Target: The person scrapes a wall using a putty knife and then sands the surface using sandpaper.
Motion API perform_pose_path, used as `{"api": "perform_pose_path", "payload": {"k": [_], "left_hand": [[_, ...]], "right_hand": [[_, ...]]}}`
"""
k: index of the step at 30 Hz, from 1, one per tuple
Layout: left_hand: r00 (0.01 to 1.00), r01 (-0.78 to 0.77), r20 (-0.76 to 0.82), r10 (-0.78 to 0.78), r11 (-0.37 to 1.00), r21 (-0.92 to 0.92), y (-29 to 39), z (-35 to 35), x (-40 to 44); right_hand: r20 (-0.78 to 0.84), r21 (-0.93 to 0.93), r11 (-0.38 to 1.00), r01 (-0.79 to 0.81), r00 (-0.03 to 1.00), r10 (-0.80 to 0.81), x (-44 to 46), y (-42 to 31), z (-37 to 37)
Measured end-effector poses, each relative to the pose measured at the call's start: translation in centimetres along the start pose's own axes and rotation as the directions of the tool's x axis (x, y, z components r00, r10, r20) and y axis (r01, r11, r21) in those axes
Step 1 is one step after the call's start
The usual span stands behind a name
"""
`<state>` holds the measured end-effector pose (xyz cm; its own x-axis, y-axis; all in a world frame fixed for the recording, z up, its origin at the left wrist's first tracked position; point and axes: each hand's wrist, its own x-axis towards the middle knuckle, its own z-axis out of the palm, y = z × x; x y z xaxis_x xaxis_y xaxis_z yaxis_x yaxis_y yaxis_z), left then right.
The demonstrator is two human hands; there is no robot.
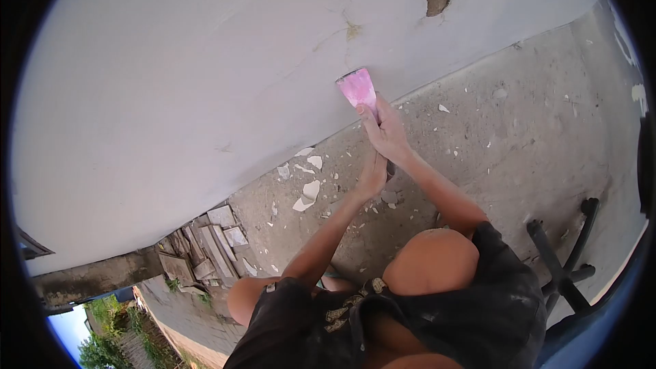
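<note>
A scraper with a broad blade smeared pink (358, 86) is in front of the pale wall (205, 61), its dark edge turned up toward a cracked patch. My right hand (389, 133) is closed round it just below the blade, thumb along the near side. Lower down, my left hand (372, 174) is closed at the handle end, where a dark tip shows beside the palm. The blade edge appears to be against the wall, though contact is hard to judge. Most of the handle is hidden by my hands.
The wall has thin cracks and a brown hole (436, 1). White flakes (309, 195) litter the concrete floor (492, 143). Broken tiles and boards (215, 249) lie piled at left. A black chair base (564, 270) stands at right. My bent knees are close below my hands.
</note>
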<state>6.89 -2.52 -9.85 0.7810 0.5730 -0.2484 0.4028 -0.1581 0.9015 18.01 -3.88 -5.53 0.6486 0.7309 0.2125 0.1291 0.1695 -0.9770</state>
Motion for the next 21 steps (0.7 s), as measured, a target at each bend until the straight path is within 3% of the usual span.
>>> {"api": "perform_pose_path", "payload": {"k": [1, 3, 5, 6, 8, 10, 12, 14, 16, 17, 19, 21], "left_hand": [[0.992, 0.072, 0.104, -0.074, 0.997, 0.023, 1.2, -1.1, 0.3], [0.995, 0.048, 0.082, -0.05, 0.998, 0.035, 0.1, -1.2, -0.6], [0.973, -0.179, -0.142, 0.183, 0.983, 0.039, -4.3, 0.7, -0.4], [0.997, -0.076, -0.023, 0.074, 0.984, -0.158, 0.2, 0.4, -0.9], [0.985, -0.166, 0.039, 0.167, 0.985, -0.037, 1.7, -1.0, 0.4], [0.992, -0.118, 0.036, 0.118, 0.993, -0.011, 1.0, -0.6, -1.6], [0.999, -0.033, -0.012, 0.033, 0.998, -0.056, 0.3, 0.5, -1.4], [0.976, -0.212, -0.063, 0.209, 0.976, -0.043, 1.0, 0.4, -0.4], [0.998, -0.061, -0.005, 0.061, 0.996, -0.068, 1.9, 0.7, -2.0], [0.988, 0.145, 0.07, -0.14, 0.986, -0.078, 2.6, 0.2, -2.2], [0.972, 0.226, 0.077, -0.223, 0.973, -0.039, 3.6, -0.2, -1.3], [0.998, 0.058, -0.016, -0.057, 0.997, 0.048, 4.0, 0.1, -1.4]], "right_hand": [[0.025, 0.001, 0.998, -0.068, 0.997, 0.068, -0.8, -0.1, -0.3], [0.082, 0.01, 0.988, -0.157, 0.984, 0.156, 0.1, -0.2, -0.2], [0.046, 0.02, 0.998, -0.064, 0.997, 0.063, 0.1, 0.0, 0.0], [0.048, 0.018, 0.998, -0.059, 0.997, 0.058, 0.4, -0.1, -0.1], [0.069, 0.049, 0.993, -0.11, 0.992, 0.107, -0.1, -0.3, -0.6], [0.119, 0.123, 0.977, -0.176, 0.98, 0.161, 0.6, -1.3, -0.7], [0.054, 0.059, 0.996, -0.061, 0.997, 0.058, -0.4, -0.1, -0.3], [0.042, 0.105, 0.994, -0.013, 0.999, 0.009, -0.4, 1.2, -0.2], [0.048, 0.07, 0.994, -0.081, 0.996, 0.078, 0.0, 0.3, -0.6], [0.062, 0.05, 0.992, -0.117, 0.992, 0.114, -0.3, -0.1, -0.7], [0.043, 0.026, 0.994, -0.11, 0.993, 0.109, -0.7, 0.4, -0.8], [0.031, 0.034, 0.997, -0.072, 0.997, 0.071, 0.0, -0.1, -0.5]]}}
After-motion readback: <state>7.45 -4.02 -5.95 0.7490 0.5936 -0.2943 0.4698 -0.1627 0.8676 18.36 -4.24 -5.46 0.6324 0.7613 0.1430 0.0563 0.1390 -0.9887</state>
